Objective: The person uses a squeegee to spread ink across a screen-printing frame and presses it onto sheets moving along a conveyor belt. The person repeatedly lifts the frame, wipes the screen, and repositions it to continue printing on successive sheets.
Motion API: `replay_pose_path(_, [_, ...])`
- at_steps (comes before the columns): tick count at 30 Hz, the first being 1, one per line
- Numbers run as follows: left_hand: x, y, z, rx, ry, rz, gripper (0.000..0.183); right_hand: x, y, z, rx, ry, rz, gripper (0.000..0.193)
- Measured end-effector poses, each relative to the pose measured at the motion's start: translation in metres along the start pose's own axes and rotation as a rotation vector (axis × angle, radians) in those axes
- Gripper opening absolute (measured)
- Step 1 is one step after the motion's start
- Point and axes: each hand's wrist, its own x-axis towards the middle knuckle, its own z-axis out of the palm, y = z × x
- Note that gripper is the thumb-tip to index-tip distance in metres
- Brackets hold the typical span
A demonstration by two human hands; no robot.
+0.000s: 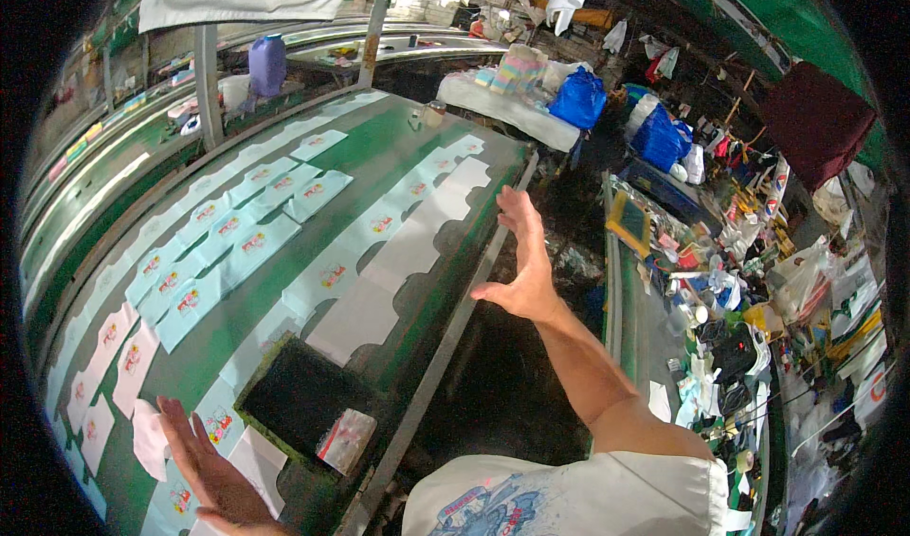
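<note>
My left hand (209,470) is at the lower left above the long green table (379,171), its fingers stretched out. Next to those fingers is a pale pink fabric piece (149,441); I cannot tell whether they touch it. My right hand (526,271) is raised by the table's right edge, thumb and fingers apart, holding nothing. Between the hands, rows of light blue fabric pieces (237,242) with small red-orange prints lie flat. More pink printed pieces (133,361) are at the left, and plain whitish pieces (355,318) run along the right side.
A dark rectangular tray-like thing (299,394) with a green rim sits on the near table, a small packet (346,441) at its corner. A glass jar (433,113) stands at the far end. Right of a dark gap is a cluttered bench (654,337). Blue bags (578,98) are beyond.
</note>
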Motion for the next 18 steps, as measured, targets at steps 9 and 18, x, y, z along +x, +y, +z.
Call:
replay_pose_path(9, [0.104, 0.050, -0.037, -0.556, 0.142, 0.064, 0.138, -0.001, 0.014, -0.076, -0.128, 0.140, 0.136, 0.155])
replay_pose_path(18, [0.125, 0.034, -0.041, -0.807, 0.082, 0.039, 0.142, -0.036, 0.013, -0.083, -0.300, -0.033, 0.078, 0.145])
